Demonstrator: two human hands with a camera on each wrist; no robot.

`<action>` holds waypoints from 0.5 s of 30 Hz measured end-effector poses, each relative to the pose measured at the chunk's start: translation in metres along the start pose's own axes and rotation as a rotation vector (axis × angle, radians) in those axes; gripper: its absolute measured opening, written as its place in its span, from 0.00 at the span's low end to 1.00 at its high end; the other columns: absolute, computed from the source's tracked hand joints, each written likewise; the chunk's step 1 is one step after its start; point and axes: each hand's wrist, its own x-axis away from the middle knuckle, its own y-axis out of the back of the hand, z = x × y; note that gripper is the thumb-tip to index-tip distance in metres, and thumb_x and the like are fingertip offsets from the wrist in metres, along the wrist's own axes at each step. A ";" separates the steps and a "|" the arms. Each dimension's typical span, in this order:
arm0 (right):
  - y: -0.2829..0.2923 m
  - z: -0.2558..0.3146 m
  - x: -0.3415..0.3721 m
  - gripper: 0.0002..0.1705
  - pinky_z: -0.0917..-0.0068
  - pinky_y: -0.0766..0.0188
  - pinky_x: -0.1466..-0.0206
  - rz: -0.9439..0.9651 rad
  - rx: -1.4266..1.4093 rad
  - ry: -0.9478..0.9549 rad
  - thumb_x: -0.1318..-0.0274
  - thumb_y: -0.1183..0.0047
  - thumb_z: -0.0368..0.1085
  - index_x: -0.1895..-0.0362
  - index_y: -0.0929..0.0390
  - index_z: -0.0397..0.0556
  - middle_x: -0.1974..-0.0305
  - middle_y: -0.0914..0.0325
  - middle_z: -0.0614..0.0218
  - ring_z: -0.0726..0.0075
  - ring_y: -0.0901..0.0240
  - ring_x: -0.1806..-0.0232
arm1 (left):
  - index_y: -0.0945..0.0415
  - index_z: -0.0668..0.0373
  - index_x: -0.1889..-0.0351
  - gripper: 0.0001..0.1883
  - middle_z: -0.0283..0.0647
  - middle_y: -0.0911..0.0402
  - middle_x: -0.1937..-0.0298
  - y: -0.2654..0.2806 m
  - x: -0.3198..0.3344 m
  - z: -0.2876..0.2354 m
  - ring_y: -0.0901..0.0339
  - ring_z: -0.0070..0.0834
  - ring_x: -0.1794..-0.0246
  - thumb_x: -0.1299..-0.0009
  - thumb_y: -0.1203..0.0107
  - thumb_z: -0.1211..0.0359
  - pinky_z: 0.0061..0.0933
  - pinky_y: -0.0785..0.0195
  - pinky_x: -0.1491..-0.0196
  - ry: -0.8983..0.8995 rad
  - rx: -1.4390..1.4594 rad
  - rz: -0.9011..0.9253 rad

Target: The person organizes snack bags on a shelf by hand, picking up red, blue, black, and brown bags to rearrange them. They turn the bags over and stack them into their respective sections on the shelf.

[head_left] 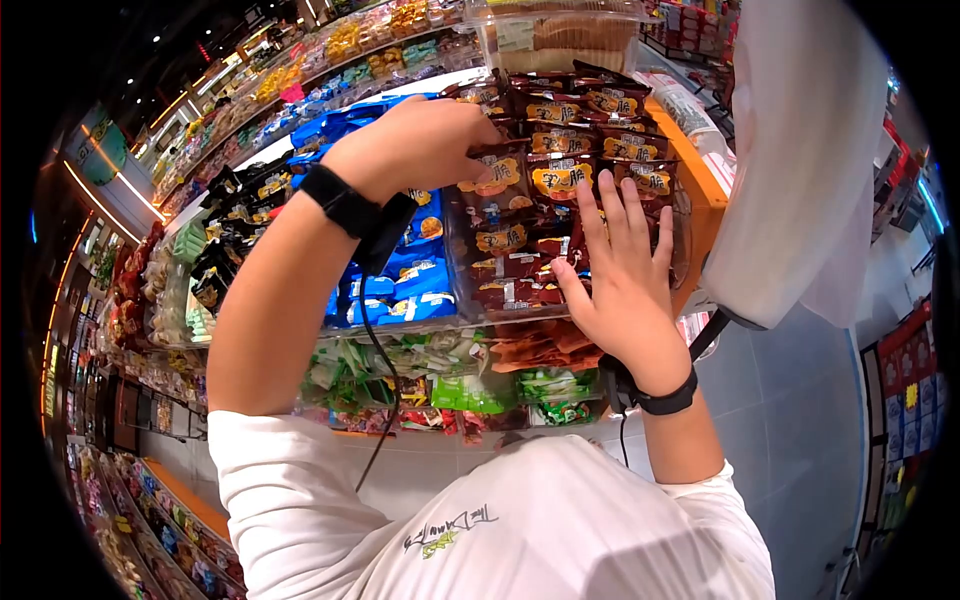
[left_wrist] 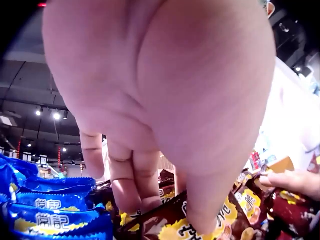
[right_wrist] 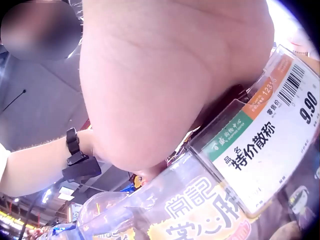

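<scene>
My left hand reaches over a bin of brown snack packets with yellow labels. In the left wrist view its thumb lies on the front of one brown packet, with curled fingers behind it, pinching it near the top of the rows. My right hand lies with fingers spread and straight over the near right packets. Its palm is close above the bin's front edge in the right wrist view, beside a price tag on the clear bin wall.
Blue packets fill the compartment to the left, with black packets farther left. Green and red packs sit on a lower shelf in front. A translucent white bag hangs at the right. A clear box stands behind.
</scene>
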 end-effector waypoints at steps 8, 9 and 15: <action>0.001 0.000 0.002 0.49 0.24 0.68 0.12 0.001 -0.022 -0.008 0.28 0.41 0.55 0.11 0.43 0.54 0.11 0.49 0.53 0.45 0.58 0.08 | 0.14 0.60 0.36 0.33 0.54 0.08 0.49 -0.018 0.000 -0.013 0.11 0.54 0.49 0.36 0.24 0.51 0.49 0.18 0.44 -0.014 0.137 -0.061; 0.000 0.000 0.002 0.48 0.24 0.68 0.12 0.003 -0.037 -0.008 0.28 0.41 0.55 0.11 0.42 0.54 0.11 0.49 0.53 0.45 0.58 0.08 | 0.18 0.60 0.30 0.40 0.53 0.09 0.45 -0.033 0.001 -0.011 0.11 0.55 0.47 0.36 0.24 0.48 0.48 0.19 0.41 -0.059 0.096 -0.138; 0.000 0.001 0.001 0.48 0.25 0.61 0.13 -0.015 -0.021 -0.006 0.29 0.40 0.54 0.12 0.41 0.54 0.11 0.49 0.52 0.43 0.57 0.09 | 0.20 0.63 0.38 0.36 0.47 0.12 0.51 -0.078 0.010 -0.044 0.13 0.46 0.49 0.33 0.25 0.45 0.45 0.24 0.43 0.046 -0.134 -0.378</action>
